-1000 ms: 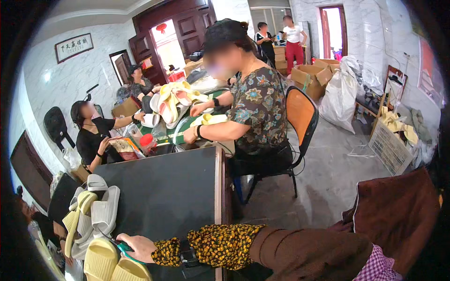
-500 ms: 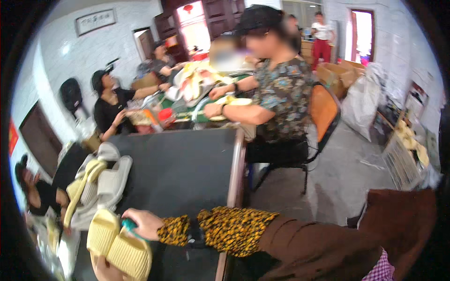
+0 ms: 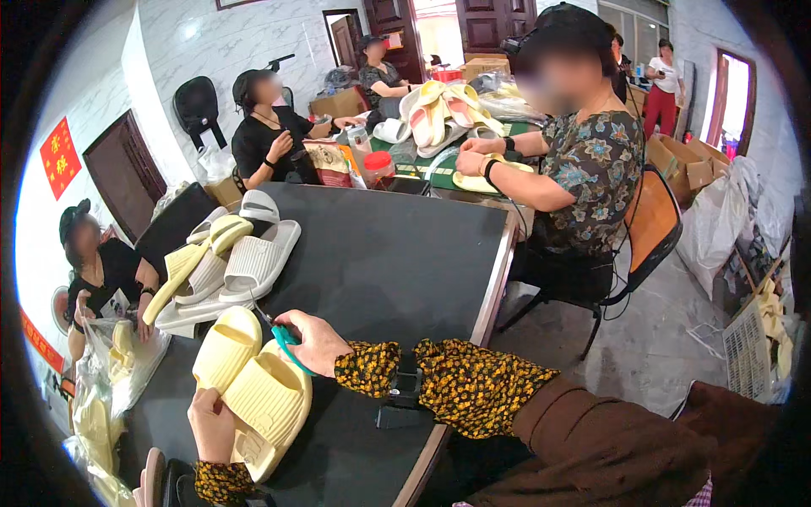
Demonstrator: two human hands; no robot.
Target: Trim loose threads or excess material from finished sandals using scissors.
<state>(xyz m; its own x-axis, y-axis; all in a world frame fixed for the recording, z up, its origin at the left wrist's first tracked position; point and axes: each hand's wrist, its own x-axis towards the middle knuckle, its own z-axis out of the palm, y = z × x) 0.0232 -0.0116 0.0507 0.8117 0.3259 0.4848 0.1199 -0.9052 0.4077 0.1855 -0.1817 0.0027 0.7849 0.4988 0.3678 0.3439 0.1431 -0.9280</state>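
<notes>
A pair of pale yellow slide sandals (image 3: 269,397) lies at the near left of the table, one overlapping the other. My left hand (image 3: 211,425) is closed with a pinch at the strap edge of the nearer slide. Just right of the pair, my right hand (image 3: 312,342) is closed around teal-handled scissors (image 3: 290,345). Their thin blades point up and left, close to the slides. Whether the blades touch anything I cannot tell. Beyond the pair sits a pile of grey slides (image 3: 258,262) with a yellow slide (image 3: 180,279) on top.
A black table (image 3: 389,253) runs under my hands. At left, a person sits by clear bags (image 3: 127,363) of yellow slides. A co-worker in a flowered shirt (image 3: 596,169) handles a yellow slide at the green table. An orange-backed chair (image 3: 655,224) and cardboard boxes (image 3: 688,165) are at right.
The view has swung, so the scene sits lower and further right. My left hand now shows clearly, pinching the slide's strap edge. The scissors stay in my right hand beside the pair.
</notes>
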